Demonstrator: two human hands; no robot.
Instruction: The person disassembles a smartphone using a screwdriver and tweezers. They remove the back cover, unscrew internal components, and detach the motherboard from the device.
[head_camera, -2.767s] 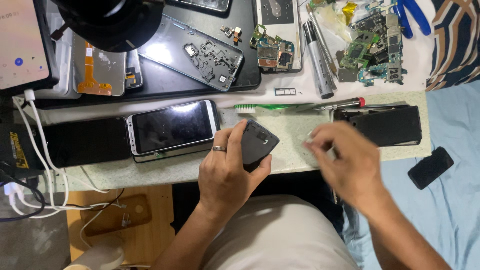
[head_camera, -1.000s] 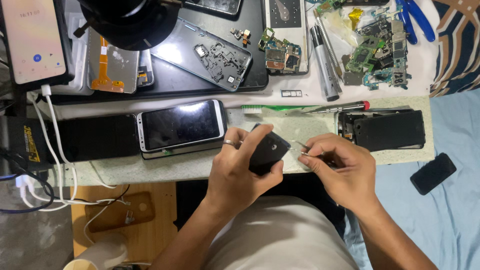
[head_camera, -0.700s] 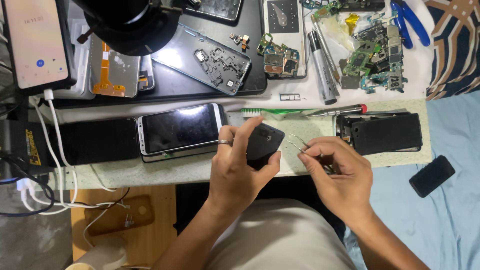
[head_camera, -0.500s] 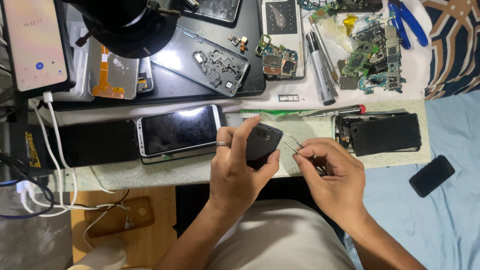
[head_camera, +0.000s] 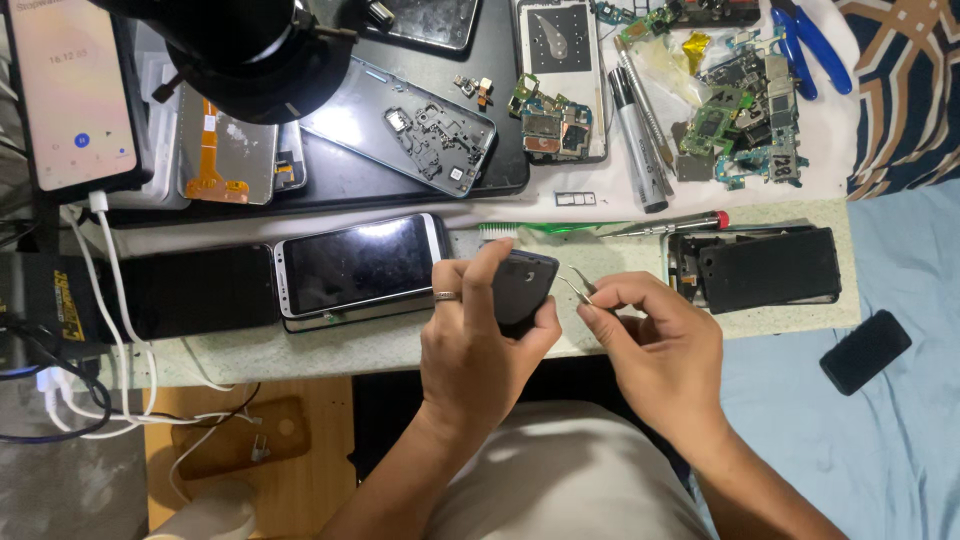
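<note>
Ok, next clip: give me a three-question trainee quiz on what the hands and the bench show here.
1. True or false: the left hand holds a small dark phone above the bench edge.
2. What does the right hand pinch? A) blue pliers B) metal tweezers C) a green toothbrush
3. Fill in: the silver-edged phone lying screen up sits to the ____ of the left hand.

Key: 1 true; 2 B, with the tips pointing toward the small dark phone; 3 left, on the pale work mat.
</note>
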